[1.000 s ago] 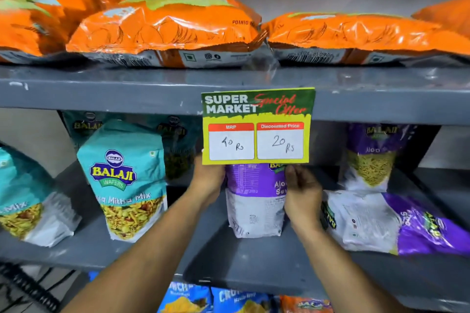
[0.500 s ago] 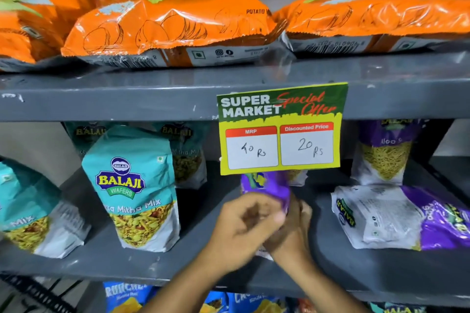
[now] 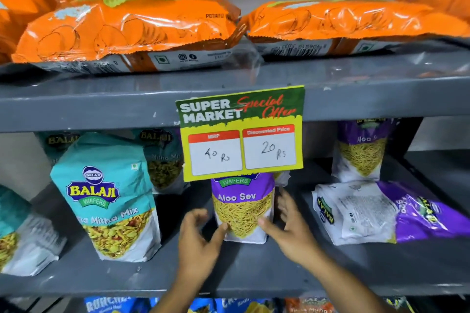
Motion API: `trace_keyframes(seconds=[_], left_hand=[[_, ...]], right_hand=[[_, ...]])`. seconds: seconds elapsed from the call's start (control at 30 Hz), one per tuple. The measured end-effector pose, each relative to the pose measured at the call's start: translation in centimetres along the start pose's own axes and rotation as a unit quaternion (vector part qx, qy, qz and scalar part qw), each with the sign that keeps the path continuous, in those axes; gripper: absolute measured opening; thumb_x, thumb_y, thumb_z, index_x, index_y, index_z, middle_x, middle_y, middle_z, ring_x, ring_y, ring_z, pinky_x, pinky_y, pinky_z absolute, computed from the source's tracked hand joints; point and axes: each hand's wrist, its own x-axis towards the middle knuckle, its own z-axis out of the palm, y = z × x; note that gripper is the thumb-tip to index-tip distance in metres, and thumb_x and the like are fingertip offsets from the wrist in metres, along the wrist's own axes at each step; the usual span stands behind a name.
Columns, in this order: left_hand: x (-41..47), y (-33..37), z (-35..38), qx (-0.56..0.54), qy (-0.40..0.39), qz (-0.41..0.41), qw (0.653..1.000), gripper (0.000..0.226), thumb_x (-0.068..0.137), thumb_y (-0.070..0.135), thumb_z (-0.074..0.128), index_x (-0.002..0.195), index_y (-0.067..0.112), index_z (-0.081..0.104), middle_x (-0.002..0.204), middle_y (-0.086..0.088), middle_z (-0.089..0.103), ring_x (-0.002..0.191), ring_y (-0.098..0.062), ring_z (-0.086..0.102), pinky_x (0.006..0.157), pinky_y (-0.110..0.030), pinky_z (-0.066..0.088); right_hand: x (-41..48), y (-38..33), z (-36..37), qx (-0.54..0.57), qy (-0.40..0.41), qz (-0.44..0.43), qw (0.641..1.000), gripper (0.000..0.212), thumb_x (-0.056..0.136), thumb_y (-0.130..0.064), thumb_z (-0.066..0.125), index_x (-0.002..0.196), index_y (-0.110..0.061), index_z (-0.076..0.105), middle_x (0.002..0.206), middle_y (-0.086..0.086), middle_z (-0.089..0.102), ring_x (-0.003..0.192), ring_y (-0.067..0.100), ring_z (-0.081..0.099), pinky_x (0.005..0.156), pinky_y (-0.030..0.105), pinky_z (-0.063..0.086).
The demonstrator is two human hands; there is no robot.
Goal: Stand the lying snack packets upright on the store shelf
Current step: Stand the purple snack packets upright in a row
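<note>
On the middle shelf [image 3: 254, 272], Aloo Sev packet [image 3: 243, 207] upright — front outward, hands [image 3: 197, 241] flanking

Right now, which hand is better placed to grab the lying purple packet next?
The right hand. It is beside the lying packet with bare shelf between; the left hand is beyond the standing Aloo Sev packet.
</note>
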Motion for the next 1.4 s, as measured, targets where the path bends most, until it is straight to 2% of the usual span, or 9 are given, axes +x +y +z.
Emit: trace_keyframes(seconds=[0.07,0.23,0.4,0.5,0.67,0.83,0.97,1.23,1.4], left_hand=[[-2.1,0.5,0.4,0.023,0.024,0.037,0.999,0.031,0.070,0.032,0.079,0.084,0.037,0.051,0.085,0.009,0.063,0.082,-0.003,0.061,0.073,-0.025,0.048],[-3.0,5.0,5.9,-0.061,-0.189,0.085,0.976,0.021,0.078,0.044,0.067,0.085,0.024,0.061,0.082,0.005,0.068,0.078,-0.014,0.066,0.073,-0.032,0.054],[1.5,10.7,14.7,-0.100,-0.260,-0.056,0.959,0.018,0.087,0.041,0.060,0.085,0.024,0.062,0.080,0.009,0.060,0.078,-0.008,0.056,0.074,-0.012,0.040],[3.9,12.4,18.6,-0.026,-0.304,-0.136,0.942,0.036,0.089,0.055,0.049,0.070,0.025,0.055,0.068,0.009,0.053,0.066,-0.010,0.050,0.065,-0.027,0.040],[4.2,11.6,21.7,0.042,-0.369,-0.117,0.921,0.070,0.067,0.075,0.047,0.090,0.015,0.074,0.097,-0.004,0.076,0.094,-0.020,0.069,0.094,-0.036,0.051],[3.0,11.4,21.7,-0.012,-0.375,-0.121,0.919,0.042,0.075,0.054,0.066,0.087,0.015,0.072,0.081,0.004,0.073,0.073,-0.013,0.066,0.069,-0.028,0.048],[1.7,11.2,20.3,-0.097,-0.340,-0.080,0.932,0.021,0.073,0.022,0.080,0.087,0.011,0.070,0.087,-0.006,0.071,0.080,-0.019,0.064,0.076,-0.034,0.052],[0.4,10.0,17.9,-0.094,-0.268,0.017,0.959,0.085,0.053,0.013,0.092,0.124,0.031,0.050,0.105,0.014,0.069,0.093,0.010,0.066,0.082,-0.009,0.050],[-0.3,9.0,19.3,-0.020,-0.242,0.016,0.970,0.048,0.055,0.017,0.090,0.086,0.041,0.062,0.090,0.018,0.073,0.080,0.011,0.067,0.073,-0.012,0.052]], right_hand=[[-2.4,0.7,-0.5,0.010,0.050,0.043,0.998,0.055,0.081,-0.011,0.076,0.127,-0.024,0.051,0.124,-0.006,0.065,0.113,0.010,0.062,0.099,0.026,0.047],[-7.5,1.8,-5.5,0.101,0.075,0.181,0.975,0.012,0.084,-0.003,0.070,0.095,-0.007,0.069,0.070,0.000,0.075,0.070,0.013,0.071,0.062,0.021,0.056],[-8.5,1.5,-10.6,0.256,0.165,0.265,0.915,0.005,0.091,-0.016,0.063,0.091,-0.011,0.065,0.091,0.018,0.071,0.085,0.029,0.070,0.080,0.037,0.051],[-7.9,1.3,-12.0,0.329,0.206,0.289,0.875,0.011,0.091,-0.027,0.064,0.095,-0.018,0.061,0.100,0.022,0.064,0.097,0.034,0.064,0.091,0.041,0.047],[-7.2,1.4,-13.4,0.386,0.205,0.311,0.844,0.025,0.086,-0.036,0.068,0.098,-0.015,0.058,0.101,0.026,0.065,0.093,0.033,0.066,0.068,0.037,0.055],[-7.2,1.9,-13.8,0.368,0.199,0.307,0.855,0.038,0.085,-0.043,0.067,0.106,-0.012,0.061,0.099,0.022,0.067,0.090,0.028,0.068,0.063,0.033,0.056],[-7.8,2.1,-13.1,0.338,0.197,0.280,0.877,0.039,0.081,-0.046,0.069,0.108,-0.019,0.064,0.103,0.016,0.073,0.092,0.027,0.071,0.067,0.034,0.055],[-4.9,1.4,-16.8,0.106,0.192,-0.020,0.975,0.053,0.065,-0.016,0.086,0.113,-0.023,0.064,0.113,0.004,0.076,0.104,0.021,0.072,0.087,0.036,0.059],[-0.8,3.3,-20.3,-0.011,0.115,-0.001,0.993,0.064,0.056,-0.029,0.087,0.111,-0.038,0.056,0.119,0.001,0.072,0.111,0.020,0.068,0.100,0.052,0.051]])
